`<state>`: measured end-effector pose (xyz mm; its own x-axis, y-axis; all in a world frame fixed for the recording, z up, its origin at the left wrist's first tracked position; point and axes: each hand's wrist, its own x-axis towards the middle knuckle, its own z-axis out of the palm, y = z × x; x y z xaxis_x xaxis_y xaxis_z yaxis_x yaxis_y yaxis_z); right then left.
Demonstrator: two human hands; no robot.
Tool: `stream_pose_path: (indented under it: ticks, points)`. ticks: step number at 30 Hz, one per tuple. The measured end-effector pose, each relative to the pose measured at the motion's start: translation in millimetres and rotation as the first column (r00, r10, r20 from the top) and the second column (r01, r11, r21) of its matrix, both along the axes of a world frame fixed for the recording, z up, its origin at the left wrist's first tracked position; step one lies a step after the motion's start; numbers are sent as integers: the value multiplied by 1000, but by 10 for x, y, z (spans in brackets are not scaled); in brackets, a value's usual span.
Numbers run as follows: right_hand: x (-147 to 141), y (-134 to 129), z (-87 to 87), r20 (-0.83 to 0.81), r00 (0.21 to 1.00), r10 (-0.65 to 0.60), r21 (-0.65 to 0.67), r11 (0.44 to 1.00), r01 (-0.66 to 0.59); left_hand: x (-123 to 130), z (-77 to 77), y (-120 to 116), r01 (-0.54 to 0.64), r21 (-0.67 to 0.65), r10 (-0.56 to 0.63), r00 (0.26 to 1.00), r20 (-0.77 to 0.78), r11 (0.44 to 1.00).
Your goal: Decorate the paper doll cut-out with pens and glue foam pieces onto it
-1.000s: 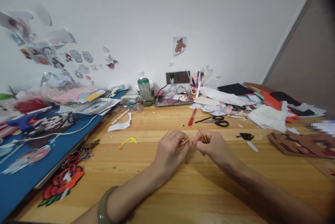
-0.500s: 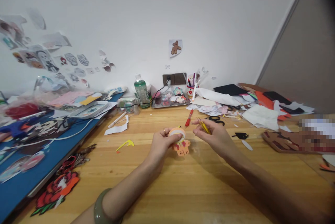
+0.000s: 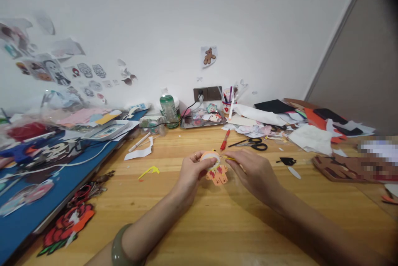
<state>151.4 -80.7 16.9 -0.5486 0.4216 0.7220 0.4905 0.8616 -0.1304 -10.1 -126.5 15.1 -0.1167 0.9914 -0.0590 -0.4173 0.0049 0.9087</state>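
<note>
My left hand [image 3: 193, 171] pinches a small orange paper figure [image 3: 218, 175] by its round head, thumb on top, above the wooden table. The figure has a pale round face and red marks on its body. Closed around yellow tweezers [image 3: 229, 158] is my right hand [image 3: 253, 170], just right of the figure. The tweezers' tips point left at the edge of the head; whether they hold anything is too small to tell. Behind both hands lie a red pen [image 3: 224, 141] and black scissors [image 3: 259, 146].
Yellow paper scraps [image 3: 151, 171] and a white strip [image 3: 140, 153] lie left. A bottle [image 3: 168, 110], a metal tray [image 3: 203, 124] and a pen cup [image 3: 227, 108] stand along the wall. Paper piles [image 3: 314, 138] cover the back right; a blue board [image 3: 34, 208] is at left.
My right hand has turned and moved left, bringing the tweezers from upright to nearly level beside the figure's head. The scissors now show fully. My left hand has stayed nearly still.
</note>
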Motion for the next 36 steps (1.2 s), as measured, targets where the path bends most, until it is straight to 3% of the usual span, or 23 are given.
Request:
stream_pose_path:
  ticks: [8,19,23,28,36]
  points:
    - [27,-29,18,103,985,-140,227,967,114,44,-32,0,12,-13,-12,999,32,1000]
    - [54,-39,-12,189,967,-171,293,950,110,67,-72,-17,34,-4,-34,999,27,999]
    - [46,22,-35,136,980,-142,207,972,112,106,-35,-55,91,20,-91,996,25,996]
    - [47,72,3,-15,990,-139,87,986,139,83,-15,-46,37,24,-38,999,23,999]
    - [55,33,70,20,1000,-15,40,999,14,49,-10,-21,-5,24,3,997,78,1000]
